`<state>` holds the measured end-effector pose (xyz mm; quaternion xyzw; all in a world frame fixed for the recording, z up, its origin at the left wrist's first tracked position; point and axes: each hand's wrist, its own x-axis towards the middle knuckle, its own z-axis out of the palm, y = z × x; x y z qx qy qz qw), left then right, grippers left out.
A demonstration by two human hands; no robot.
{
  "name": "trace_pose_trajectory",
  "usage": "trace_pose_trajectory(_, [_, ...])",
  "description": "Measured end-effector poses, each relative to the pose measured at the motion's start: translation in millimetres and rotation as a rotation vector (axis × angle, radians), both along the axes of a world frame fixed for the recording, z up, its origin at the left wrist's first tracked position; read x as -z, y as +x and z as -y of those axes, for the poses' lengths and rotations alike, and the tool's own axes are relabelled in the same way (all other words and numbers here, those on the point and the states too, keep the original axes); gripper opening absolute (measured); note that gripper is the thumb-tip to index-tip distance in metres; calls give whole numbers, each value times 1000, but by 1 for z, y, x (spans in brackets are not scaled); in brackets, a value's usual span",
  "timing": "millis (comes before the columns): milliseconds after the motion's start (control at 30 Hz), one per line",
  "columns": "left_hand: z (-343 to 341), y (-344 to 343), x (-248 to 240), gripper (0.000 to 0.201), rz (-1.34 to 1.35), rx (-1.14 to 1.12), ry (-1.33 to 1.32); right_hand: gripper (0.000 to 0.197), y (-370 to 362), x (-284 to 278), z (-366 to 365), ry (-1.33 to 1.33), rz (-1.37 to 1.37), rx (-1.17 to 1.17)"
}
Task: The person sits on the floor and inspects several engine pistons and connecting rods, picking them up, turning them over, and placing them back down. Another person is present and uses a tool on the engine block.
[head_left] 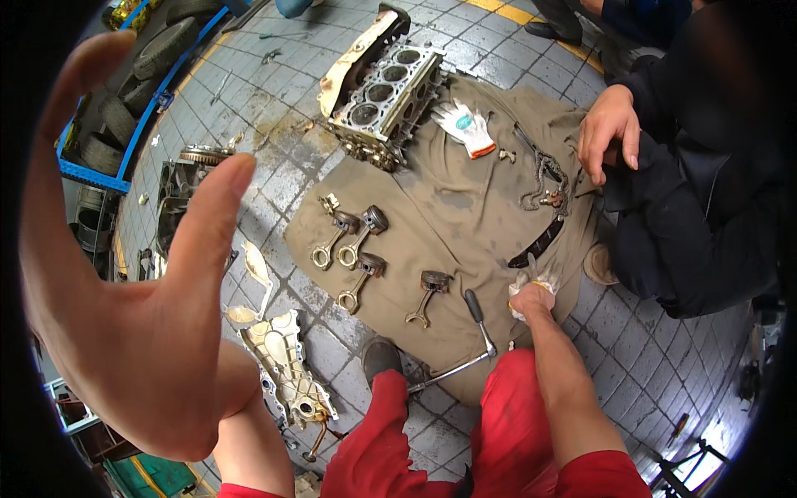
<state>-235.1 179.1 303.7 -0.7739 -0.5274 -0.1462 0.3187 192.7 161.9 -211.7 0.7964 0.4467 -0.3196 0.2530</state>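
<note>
Your L hand [133,349], nearest the head cam, is empty, thumb & fingers spread wide. Your R hand [531,297], w/ white glove fabric [545,287] about it, is low over the tan cloth [465,236], just below 1 blk curved strip [540,242]; can't tell if it's gripping. Also on cloth: 4 pistons w/ con rods [375,220], 1 loose glove [465,126], 1 blk-handled wrench [474,305]. Beyond: 1 engine block [382,94], 4 bores.

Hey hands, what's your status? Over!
Left hand raised, empty, thumb and fingers apart. Gloved right hand low, near black curved strip on brown cloth; grip unclear. Black-handled wrench lies to its left, possibly in the way.
</note>
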Motion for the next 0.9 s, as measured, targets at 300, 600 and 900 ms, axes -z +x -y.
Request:
trace_pose_trajectory(300, [-92,64,152,70,376,18,-395,48,-1,-17,-3,-28,20,22])
trace_pose_trajectory(600, [-87,66,427,95,63,-385,-987,47,-6,-11,-7,-42,11,5])
trace_pose_trajectory(900, [11,39,407,69,394,-120,-1068,46,-3,-6,0,2,21,-36])
